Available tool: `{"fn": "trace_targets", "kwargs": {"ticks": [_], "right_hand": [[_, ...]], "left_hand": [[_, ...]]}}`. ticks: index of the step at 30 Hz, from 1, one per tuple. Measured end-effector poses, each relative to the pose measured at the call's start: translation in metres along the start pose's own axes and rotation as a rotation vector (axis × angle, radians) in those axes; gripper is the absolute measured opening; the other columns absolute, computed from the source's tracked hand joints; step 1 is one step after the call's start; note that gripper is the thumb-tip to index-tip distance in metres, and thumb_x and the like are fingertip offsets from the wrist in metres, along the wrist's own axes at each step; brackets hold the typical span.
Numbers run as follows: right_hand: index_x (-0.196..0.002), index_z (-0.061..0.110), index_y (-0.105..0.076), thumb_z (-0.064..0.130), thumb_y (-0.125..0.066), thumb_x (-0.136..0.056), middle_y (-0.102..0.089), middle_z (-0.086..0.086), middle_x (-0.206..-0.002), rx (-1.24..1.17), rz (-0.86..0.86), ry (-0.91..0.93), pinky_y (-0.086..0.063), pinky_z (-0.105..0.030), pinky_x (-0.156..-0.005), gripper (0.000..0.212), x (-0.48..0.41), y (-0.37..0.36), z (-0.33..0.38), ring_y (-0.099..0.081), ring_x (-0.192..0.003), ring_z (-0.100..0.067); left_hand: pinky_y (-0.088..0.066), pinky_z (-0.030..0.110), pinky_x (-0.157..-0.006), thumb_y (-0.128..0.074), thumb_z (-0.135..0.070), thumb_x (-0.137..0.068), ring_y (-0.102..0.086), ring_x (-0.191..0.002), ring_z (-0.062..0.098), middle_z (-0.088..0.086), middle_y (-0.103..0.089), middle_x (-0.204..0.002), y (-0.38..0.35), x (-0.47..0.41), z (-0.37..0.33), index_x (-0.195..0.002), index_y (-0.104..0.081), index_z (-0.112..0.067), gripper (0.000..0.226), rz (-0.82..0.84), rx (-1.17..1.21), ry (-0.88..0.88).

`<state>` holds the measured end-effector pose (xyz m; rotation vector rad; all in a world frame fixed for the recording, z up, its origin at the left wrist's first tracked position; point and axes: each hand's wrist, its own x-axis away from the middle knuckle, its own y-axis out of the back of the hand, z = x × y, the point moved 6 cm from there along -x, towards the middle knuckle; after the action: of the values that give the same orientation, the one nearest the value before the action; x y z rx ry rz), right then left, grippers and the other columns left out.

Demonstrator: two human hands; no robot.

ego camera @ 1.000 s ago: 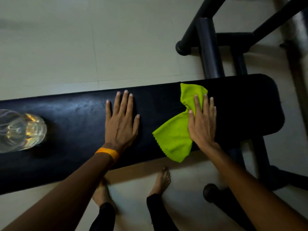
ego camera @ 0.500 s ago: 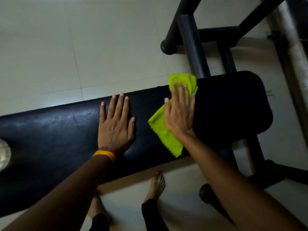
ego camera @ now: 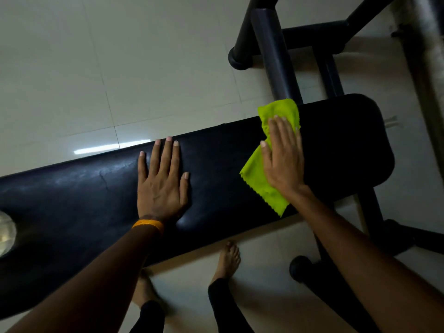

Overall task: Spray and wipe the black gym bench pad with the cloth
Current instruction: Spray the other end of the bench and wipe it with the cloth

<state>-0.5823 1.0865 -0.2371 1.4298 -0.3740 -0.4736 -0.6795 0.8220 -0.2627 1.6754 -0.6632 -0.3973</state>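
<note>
Flat beneath the right hand (ego camera: 283,162), fingers (ego camera: 280,131) together: cloth (ego camera: 258,176) on bench pad (ego camera: 228,164).

Gym: padded bench (ego camera: 240,188), steel frame (ego camera: 276,56), tiled floor (ego camera: 120,68)

Right hand (ego camera: 283,157) lies flat on the green cloth (ego camera: 258,179) near the far edge of the black bench (ego camera: 72,200); left hand (ego camera: 161,186) lies flat mid-pad

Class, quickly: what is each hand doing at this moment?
Left hand: open, flat on the bench pad, holding nothing.
Right hand: open, pressing the green cloth onto the pad.
</note>
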Motion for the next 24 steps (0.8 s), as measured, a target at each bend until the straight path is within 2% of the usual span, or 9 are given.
{"fn": "trace_targets", "kwargs": {"ticks": [3, 6, 8, 10, 13, 17, 20, 22, 24], "right_hand": [[-0.153, 0.007, -0.039, 0.035, -0.036, -0.106, -0.033, -0.012, -0.163, 0.0, -0.035, -0.159, -0.02, -0.051, -0.125, 0.055, 0.055, -0.001, 0.026, -0.028, -0.153, -0.027], [-0.154, 0.008, -0.038, 0.035, -0.034, -0.106, -0.032, -0.011, -0.164, -0.036, 0.023, -0.092, -0.02, -0.049, -0.125, 0.056, 0.109, -0.002, 0.042, -0.026, -0.154, -0.027], [-0.152, 0.007, -0.041, 0.035, -0.032, -0.106, -0.036, -0.012, -0.162, -0.037, 0.001, -0.067, -0.025, -0.05, -0.123, 0.055, 0.082, -0.001, 0.011, -0.031, -0.152, -0.028], [-0.152, 0.005, -0.041, 0.035, -0.031, -0.106, -0.037, -0.015, -0.161, -0.004, -0.05, -0.186, -0.028, -0.054, -0.12, 0.056, 0.028, 0.002, -0.036, -0.032, -0.151, -0.032], [-0.155, 0.006, -0.035, 0.037, -0.028, -0.105, -0.03, -0.013, -0.164, 0.034, -0.038, -0.362, -0.021, -0.054, -0.123, 0.059, -0.023, 0.008, -0.08, -0.023, -0.155, -0.03], [-0.154, 0.008, -0.037, 0.038, -0.031, -0.106, -0.031, -0.012, -0.164, 0.031, -0.104, -0.395, -0.02, -0.052, -0.125, 0.057, 0.036, 0.008, -0.045, -0.025, -0.154, -0.029], [-0.156, 0.01, -0.034, 0.04, -0.033, -0.105, -0.028, -0.01, -0.166, 0.015, -0.025, -0.305, -0.017, -0.049, -0.124, 0.059, 0.086, 0.003, -0.03, -0.022, -0.155, -0.028], [-0.156, 0.01, -0.035, 0.042, -0.032, -0.104, -0.03, -0.011, -0.165, 0.042, -0.022, -0.281, -0.02, -0.05, -0.123, 0.061, 0.066, 0.004, -0.052, -0.024, -0.154, -0.029], [-0.155, 0.008, -0.034, 0.044, -0.031, -0.103, -0.031, -0.014, -0.164, 0.06, -0.072, -0.404, -0.021, -0.054, -0.123, 0.064, 0.024, 0.006, -0.078, -0.026, -0.153, -0.032]], "left_hand": [[-0.005, 0.055, -0.128, -0.024, -0.04, -0.101, -0.006, -0.159, 0.027, 0.009, -0.011, -0.171, 0.0, 0.001, 0.0, -0.162, -0.016, -0.008, 0.07, 0.008, -0.003, 0.003], [-0.005, 0.055, -0.127, -0.025, -0.04, -0.1, -0.009, -0.159, 0.028, 0.011, -0.014, -0.171, 0.001, 0.001, -0.001, -0.162, -0.019, -0.008, 0.07, 0.002, 0.013, 0.0], [-0.005, 0.055, -0.128, -0.026, -0.04, -0.1, -0.01, -0.159, 0.028, 0.011, -0.015, -0.171, 0.001, 0.0, -0.001, -0.162, -0.019, -0.007, 0.07, -0.006, 0.015, 0.0], [-0.004, 0.055, -0.128, -0.027, -0.039, -0.099, -0.01, -0.159, 0.028, 0.011, -0.015, -0.17, 0.0, 0.0, 0.0, -0.162, -0.02, -0.007, 0.071, -0.008, 0.015, 0.004], [-0.004, 0.055, -0.128, -0.026, -0.04, -0.099, -0.01, -0.159, 0.029, 0.012, -0.015, -0.17, -0.001, 0.0, -0.001, -0.162, -0.02, -0.007, 0.071, 0.001, 0.014, -0.001], [-0.005, 0.056, -0.127, -0.025, -0.04, -0.099, -0.01, -0.159, 0.029, 0.012, -0.015, -0.171, -0.001, 0.0, 0.0, -0.162, -0.019, -0.007, 0.071, 0.011, 0.007, 0.007], [-0.006, 0.057, -0.127, -0.024, -0.04, -0.099, -0.01, -0.159, 0.029, 0.012, -0.014, -0.171, -0.002, 0.0, 0.0, -0.161, -0.02, -0.007, 0.071, 0.013, -0.009, 0.006], [-0.007, 0.057, -0.127, -0.024, -0.04, -0.099, -0.01, -0.159, 0.029, 0.012, -0.014, -0.17, -0.004, 0.0, 0.001, -0.161, -0.019, -0.007, 0.071, 0.009, -0.003, 0.01], [-0.006, 0.057, -0.127, -0.024, -0.04, -0.099, -0.011, -0.159, 0.029, 0.012, -0.016, -0.17, -0.003, 0.0, 0.0, -0.161, -0.02, -0.006, 0.071, 0.002, -0.005, 0.011]]}}
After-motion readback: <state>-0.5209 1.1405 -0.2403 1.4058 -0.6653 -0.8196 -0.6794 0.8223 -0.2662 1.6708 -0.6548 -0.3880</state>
